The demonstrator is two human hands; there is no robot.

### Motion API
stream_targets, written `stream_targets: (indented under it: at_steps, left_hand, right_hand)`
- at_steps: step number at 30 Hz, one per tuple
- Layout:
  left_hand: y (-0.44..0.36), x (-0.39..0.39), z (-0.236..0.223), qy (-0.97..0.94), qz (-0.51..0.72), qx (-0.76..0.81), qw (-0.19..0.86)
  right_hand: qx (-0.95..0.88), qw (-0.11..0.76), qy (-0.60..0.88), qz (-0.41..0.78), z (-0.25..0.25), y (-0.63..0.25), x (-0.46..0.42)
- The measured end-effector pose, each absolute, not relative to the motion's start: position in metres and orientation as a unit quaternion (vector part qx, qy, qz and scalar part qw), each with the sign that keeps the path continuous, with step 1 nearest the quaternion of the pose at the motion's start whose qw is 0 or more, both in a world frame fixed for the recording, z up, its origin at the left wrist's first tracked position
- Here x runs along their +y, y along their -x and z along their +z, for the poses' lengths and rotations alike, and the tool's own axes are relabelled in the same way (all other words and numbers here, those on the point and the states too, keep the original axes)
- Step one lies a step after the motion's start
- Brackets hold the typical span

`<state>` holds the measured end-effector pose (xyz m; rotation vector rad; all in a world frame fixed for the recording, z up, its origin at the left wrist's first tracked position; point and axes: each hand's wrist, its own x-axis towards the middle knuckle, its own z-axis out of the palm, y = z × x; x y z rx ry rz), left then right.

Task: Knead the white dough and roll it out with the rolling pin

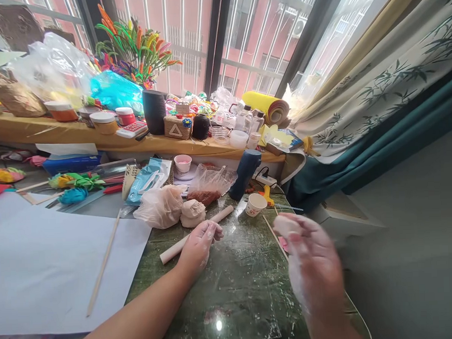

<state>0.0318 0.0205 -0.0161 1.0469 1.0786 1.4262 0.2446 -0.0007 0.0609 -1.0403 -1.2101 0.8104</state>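
My right hand (312,258), raised over the table's right side and slightly blurred, has its fingers closed round a pale lump of clay (286,225). My left hand (202,242) is dusted white, its thumb and fingers pinched together; whether anything small is between them is hidden. Just behind that hand a pale rolling pin (173,251) lies slantwise on the green table. Beyond it sits a larger lump of clay (193,213), beside a crumpled plastic bag (158,207). A paper cup (256,204) stands upright between and beyond my hands.
White paper (62,269) with a thin wooden stick (103,265) covers the left. Behind are a bag of brown material (204,195), a dark blue bottle (245,174), a pink cup (183,163) and a yellow glue gun (267,195). Jars and craft items crowd the windowsill (128,143).
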Motion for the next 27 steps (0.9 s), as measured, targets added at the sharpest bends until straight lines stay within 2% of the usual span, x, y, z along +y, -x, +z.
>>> stream_targets:
  at_steps: [1,3,4,6,7,11,16,19,27]
  left_hand:
    - [-0.032,0.021,-0.016,-0.433,0.593,0.446,0.512]
    - [-0.031,0.021,-0.016,-0.435,0.594,0.441,0.513]
    - [-0.031,0.021,-0.015,-0.436,0.594,0.441,0.512]
    - [-0.031,0.021,-0.013,-0.435,0.598,0.443,0.508]
    - [-0.031,0.021,-0.013,-0.432,0.599,0.444,0.506]
    - [-0.032,0.021,-0.009,-0.426,0.593,0.453,0.512]
    - [-0.03,0.019,-0.007,-0.421,0.583,0.471,0.511]
    - [-0.029,0.019,-0.006,-0.421,0.587,0.469,0.508]
    - [-0.03,0.021,-0.01,-0.427,0.587,0.46,0.511]
  right_hand:
    - [-0.513,0.659,0.44,0.331,0.064,-0.247,-0.003]
    - [-0.558,0.648,0.432,0.289,0.052,-0.25,-0.009]
    - [-0.608,0.6,0.439,0.277,0.04,-0.252,-0.012]
    - [-0.761,0.428,0.42,0.247,0.009,-0.255,-0.017]
    - [-0.794,0.378,0.423,0.221,-0.005,-0.256,-0.018]
    - [-0.789,0.375,0.465,0.141,-0.03,-0.254,-0.014]
    - [-0.834,0.287,0.43,0.195,-0.028,-0.232,-0.002]
    - [-0.825,0.292,0.429,0.222,-0.034,-0.228,0.0]
    - [-0.715,0.391,0.459,0.353,-0.033,-0.239,0.003]
